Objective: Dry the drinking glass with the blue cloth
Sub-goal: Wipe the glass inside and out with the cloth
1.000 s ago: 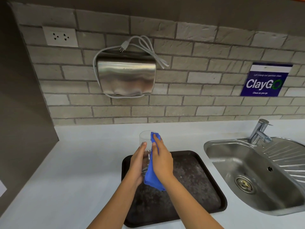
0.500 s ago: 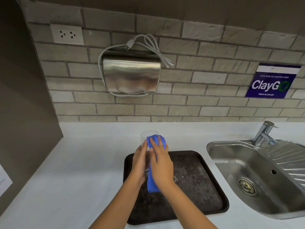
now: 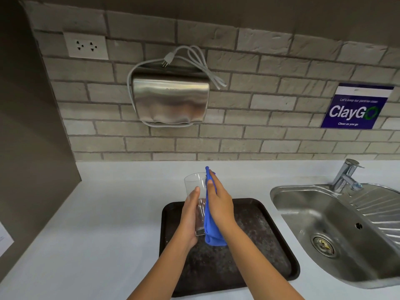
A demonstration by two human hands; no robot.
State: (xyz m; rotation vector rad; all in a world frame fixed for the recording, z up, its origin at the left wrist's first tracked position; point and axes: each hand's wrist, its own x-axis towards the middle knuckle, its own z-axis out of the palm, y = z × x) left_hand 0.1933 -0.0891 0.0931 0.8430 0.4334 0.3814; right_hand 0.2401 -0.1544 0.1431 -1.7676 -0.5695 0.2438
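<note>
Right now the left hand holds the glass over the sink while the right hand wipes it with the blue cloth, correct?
Not quite. The head view shows the glass held over the dark tray, not the sink, which lies off to the right. The rest stands: the left hand holds the glass and the right hand presses the blue cloth against it.

Two hands over the desk (image 3: 104, 224): one left hand (image 3: 189, 219), one right hand (image 3: 220, 204). One drinking glass (image 3: 195, 187), one blue cloth (image 3: 211, 230). One dark tray (image 3: 272, 245) on the desk. One steel sink (image 3: 307, 204), one tap (image 3: 346, 175), one drain (image 3: 323, 245). On the brick wall: one hand dryer (image 3: 171, 100) with one unplugged cord (image 3: 201, 61), one double socket plate (image 3: 86, 46), one ClayGo sign (image 3: 355, 108).
</note>
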